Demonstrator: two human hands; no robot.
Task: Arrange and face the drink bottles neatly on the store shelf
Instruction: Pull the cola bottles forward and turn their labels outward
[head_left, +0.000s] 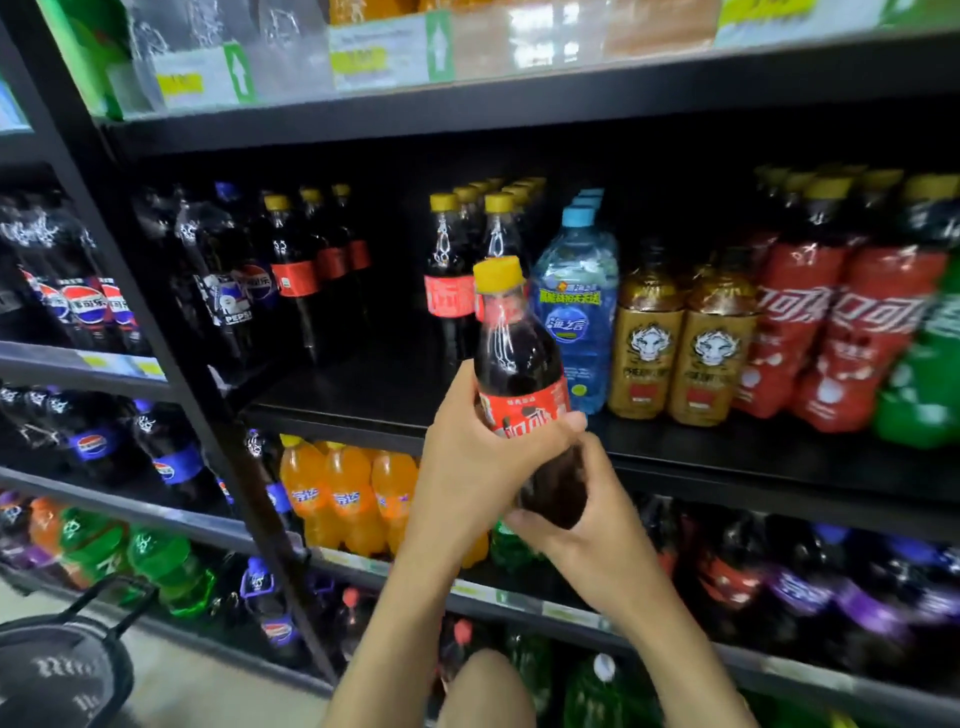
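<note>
**Cola bottle held in both hands, in front of the middle shelf**

The dark cola bottle with yellow cap and red label (514, 364) is off the shelf, in the air just before the front edge of the black metal shelf board (363, 384). It is tilted, with the cap leaning left.

The left-hand grip (467, 462) is curled round the label and covers part of the print. The right-hand grip (587, 525) is wrapped round the bottom. The base is hidden under the fingers, and that hand is smeared with motion blur.

Behind the cap is a row of yellow-capped cola bottles (449, 280); how far back it runs is lost in the dark. Just right of it stand a clear blue water bottle (576, 312) and two gold bottles with a lion face (680, 343). Beyond them are red shrink-wrapped cola packs (831, 332), blurred. A green bottle (919, 389) is cut off at the right edge. The price tags on the top rail (363, 57) are unreadable.

There is bare board left of the yellow-capped row, up to a second cola row (293, 270). Orange soda bottles (343, 493) stand on the shelf below, partly behind the left forearm.
</note>
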